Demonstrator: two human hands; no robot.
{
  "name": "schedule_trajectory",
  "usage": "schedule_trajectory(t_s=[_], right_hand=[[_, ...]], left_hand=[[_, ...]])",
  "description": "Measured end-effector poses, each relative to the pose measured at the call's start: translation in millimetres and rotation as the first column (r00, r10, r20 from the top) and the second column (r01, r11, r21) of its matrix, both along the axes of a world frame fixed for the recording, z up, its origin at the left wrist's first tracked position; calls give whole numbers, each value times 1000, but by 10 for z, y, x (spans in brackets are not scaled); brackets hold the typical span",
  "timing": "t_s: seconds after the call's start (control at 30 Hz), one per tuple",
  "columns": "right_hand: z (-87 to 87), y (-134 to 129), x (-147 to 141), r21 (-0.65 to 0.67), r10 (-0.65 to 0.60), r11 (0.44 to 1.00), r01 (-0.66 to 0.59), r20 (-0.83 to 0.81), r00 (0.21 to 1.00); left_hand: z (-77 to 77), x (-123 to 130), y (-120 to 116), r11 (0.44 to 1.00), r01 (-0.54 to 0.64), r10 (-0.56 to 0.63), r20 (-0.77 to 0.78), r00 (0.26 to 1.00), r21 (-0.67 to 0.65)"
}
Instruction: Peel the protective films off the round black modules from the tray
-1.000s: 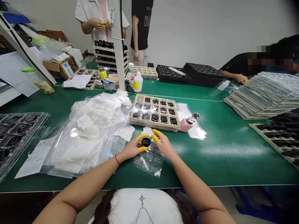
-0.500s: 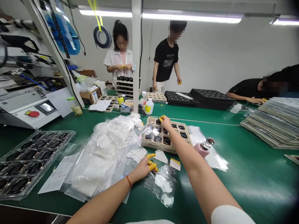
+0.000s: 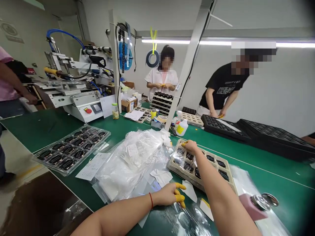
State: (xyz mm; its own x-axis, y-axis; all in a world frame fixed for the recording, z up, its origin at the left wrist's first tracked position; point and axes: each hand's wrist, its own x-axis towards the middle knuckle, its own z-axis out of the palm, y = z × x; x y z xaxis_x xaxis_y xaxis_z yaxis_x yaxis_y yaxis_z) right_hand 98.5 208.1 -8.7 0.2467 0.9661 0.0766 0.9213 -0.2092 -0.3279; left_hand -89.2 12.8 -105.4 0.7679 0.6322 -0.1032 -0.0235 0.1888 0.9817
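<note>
My right hand [image 3: 191, 146] is over the far left corner of a beige compartment tray [image 3: 169, 165]. Its fingers, in yellow finger cots, are closed down at a pocket there; what they hold, if anything, is hidden. Round black parts [image 3: 189, 167] sit in the tray's pockets, partly under shiny clear film. Nearer to me, my left hand [image 3: 171, 194], with a red cord at the wrist, hovers over or rests on clear plastic sheets [image 3: 183, 218]. Its yellow-tipped fingers are apart and hold nothing. Close by lie a white wipe [image 3: 161, 178] and a small white-and-yellow pad [image 3: 206, 209].
A heap of clear plastic bags [image 3: 137, 160] lies left of the hands. Farther left are a printed sheet [image 3: 92, 166] and a clear tray of black parts [image 3: 73, 147]. A pink pump bottle [image 3: 253, 205] stands by my right forearm. Two co-workers stand beyond the green table [image 3: 278, 167].
The view has swung left, bringing a machine and another person into sight. My right hand has shifted to the tray's far left corner. The black-shirted person now bends over the black trays.
</note>
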Motion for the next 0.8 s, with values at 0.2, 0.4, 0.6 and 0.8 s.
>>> schedule_trajectory(t_s=[0.2,0.4,0.6,0.8], right_hand=[[158,-248,-86,126,67,990,-68,8,998],[382,-1036,-204,352,201,918,-183,-15,979],[-124,-2288,-361,311,544,821,-479,-168,822],[-661,-2593,-264,344,463,885,-312,-600,652]], left_hand=[[-9,12,-22,999,-24,24,7,1000,-44],[111,-58,-88,990,-122,130,108,986,-72],[286,-68,-138,996,-79,87,231,969,-45],[210,12,-197,999,-44,41,108,993,24]])
